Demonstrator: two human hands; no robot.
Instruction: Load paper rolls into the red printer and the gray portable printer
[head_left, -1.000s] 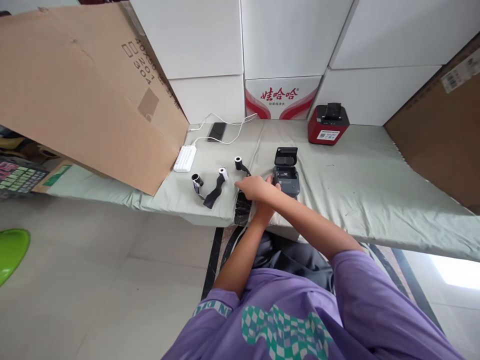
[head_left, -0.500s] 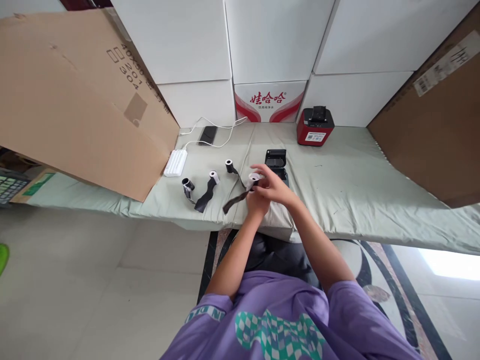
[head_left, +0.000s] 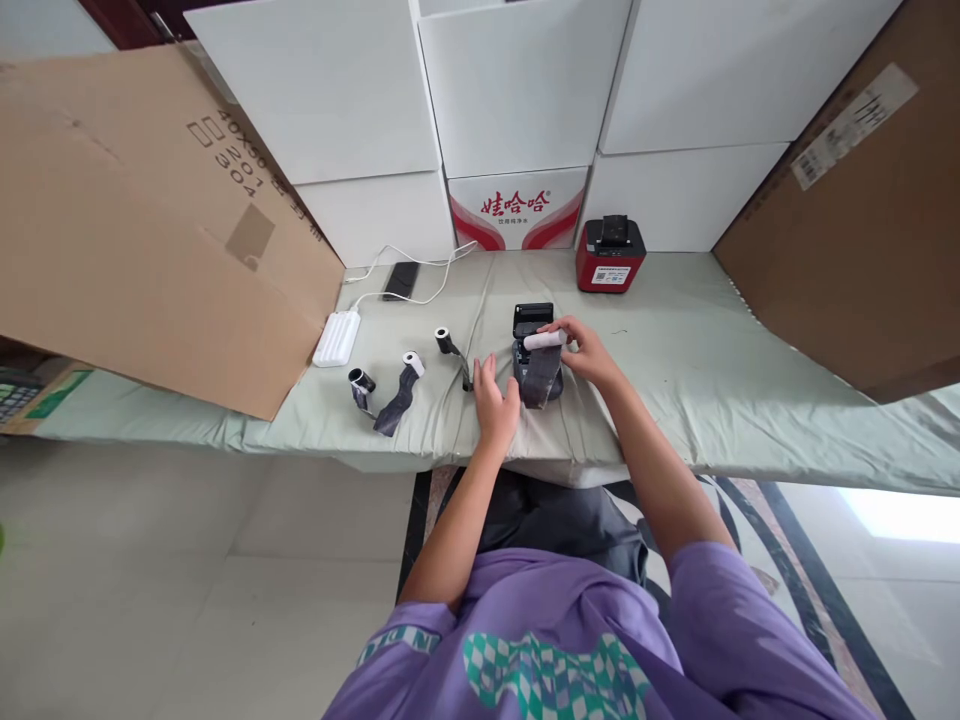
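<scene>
The cloth-covered surface (head_left: 675, 340) runs below cardboard (head_left: 135, 200) printed "201" and "304" and a Wahaha carton (head_left: 517, 208) lettered "娃哈哈". The left hand (head_left: 496, 408) angles forward, thumb apart from its fingers, beside the open-lidded portable printer (head_left: 523, 362). Reaching inward, the right hand (head_left: 589, 355) pinches a paper roll (head_left: 541, 341) over it.

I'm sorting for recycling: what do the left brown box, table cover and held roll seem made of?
Left brown box: matt cardboard, by its plain, printed face.
Table cover: dull, thin fabric, by its soft wrinkles.
Held roll: probably matt paper or film, by its thin, hanging strip.
</scene>
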